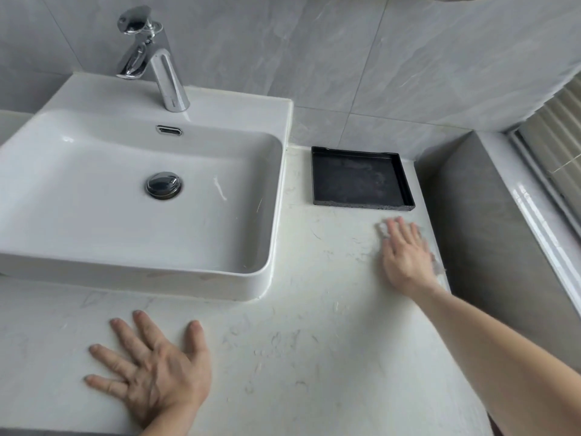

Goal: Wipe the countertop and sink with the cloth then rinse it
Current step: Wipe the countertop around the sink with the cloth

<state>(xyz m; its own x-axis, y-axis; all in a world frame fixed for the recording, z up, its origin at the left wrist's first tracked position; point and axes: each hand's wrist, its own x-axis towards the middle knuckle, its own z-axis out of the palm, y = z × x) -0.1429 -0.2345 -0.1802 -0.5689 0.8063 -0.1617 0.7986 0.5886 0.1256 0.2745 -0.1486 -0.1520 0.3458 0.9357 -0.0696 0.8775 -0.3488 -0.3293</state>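
— Two hands on the table, both mine. My left hand (151, 369) lies nearest me by the front edge, palm down, fingers spread wide and straight, holding nothing.

— And the other one?

— My right hand (405, 256) reaches further out, close to the table's (283, 357) right edge. Its fingers are straight and pressed flat on the cloth (384, 229), which is pale and mostly hidden under my palm; only a blurred bit shows past the fingertips and along the right side of the hand.

— Where is the sink?

— The white sink (276, 215) sits on the table's left part, beyond my left hand, with its dark round plug (163, 185) in the middle of the basin. The cloth is well apart from it.

— Anything past the cloth?

— A black tray (360, 179) just beyond my right fingertips, near the table's back right corner, not touching them. Furthest back, a chrome tap (157, 61) stands on the sink's rear ledge against the grey tiled wall (377, 58).
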